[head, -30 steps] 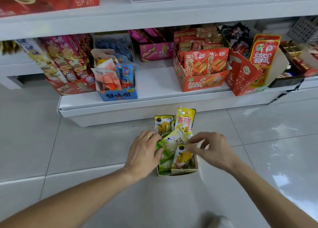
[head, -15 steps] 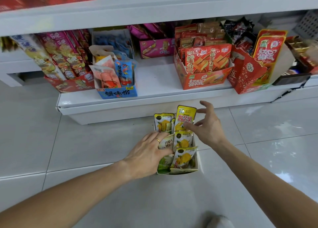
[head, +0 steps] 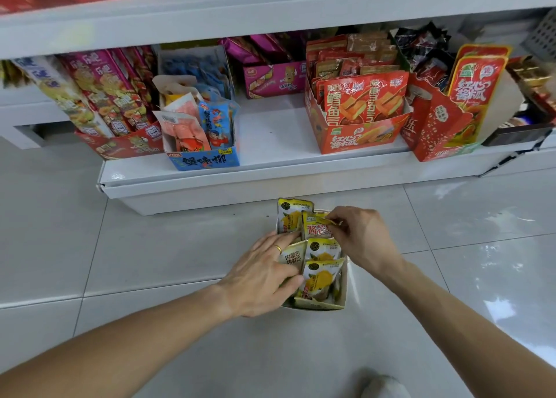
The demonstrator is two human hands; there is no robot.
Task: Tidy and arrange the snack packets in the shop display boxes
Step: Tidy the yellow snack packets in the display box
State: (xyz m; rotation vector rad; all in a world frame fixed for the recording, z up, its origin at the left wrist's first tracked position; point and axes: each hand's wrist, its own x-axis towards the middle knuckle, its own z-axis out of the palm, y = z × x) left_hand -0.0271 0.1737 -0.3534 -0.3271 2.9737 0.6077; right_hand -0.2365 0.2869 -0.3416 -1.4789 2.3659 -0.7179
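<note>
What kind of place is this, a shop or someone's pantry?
Most likely a small shop: a low white shelf lined with open display boxes of packaged snacks, and another box of yellow packets on the tiled floor.

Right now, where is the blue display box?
The blue display box stands on the low white shelf, left of centre, between the red box of long packets and the orange box.

Right hand (head: 359,235) now pinching yellow packet (head: 316,224) top, pushing it down.
</note>
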